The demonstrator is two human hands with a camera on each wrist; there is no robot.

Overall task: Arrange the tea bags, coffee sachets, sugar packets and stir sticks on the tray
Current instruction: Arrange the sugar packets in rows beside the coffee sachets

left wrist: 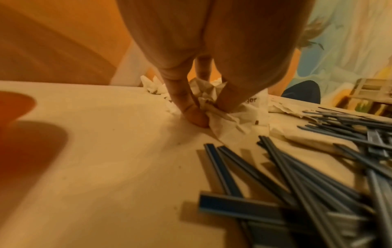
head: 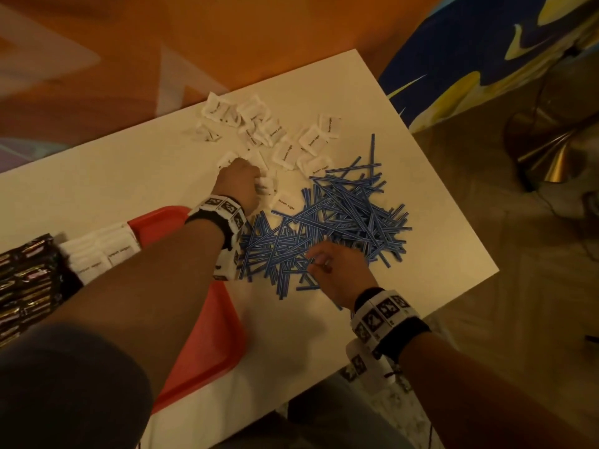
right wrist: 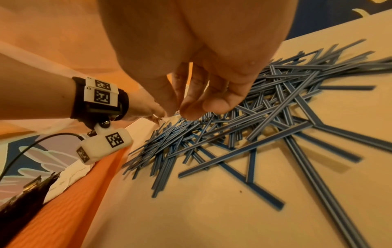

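Loose white brown-sugar packets (head: 287,150) lie scattered on the far part of the white table (head: 107,186). My left hand (head: 259,186) grips a small bunch of them against the tabletop; in the left wrist view thumb and fingers (left wrist: 188,107) pinch the crumpled packets (left wrist: 222,117). A heap of blue stir sticks (head: 340,218) fills the middle right. My right hand (head: 319,262) hovers over the heap's near edge, its fingers (right wrist: 191,109) loosely curled with nothing between them. The red tray (head: 207,335) at the left holds a row of sugar packets (head: 103,251) beside dark sachets (head: 26,277).
The table's right edge (head: 453,202) drops to a floor with a metal conical base (head: 547,150). A blue and yellow patterned surface (head: 470,43) stands beyond the far corner. My left forearm crosses above the tray.
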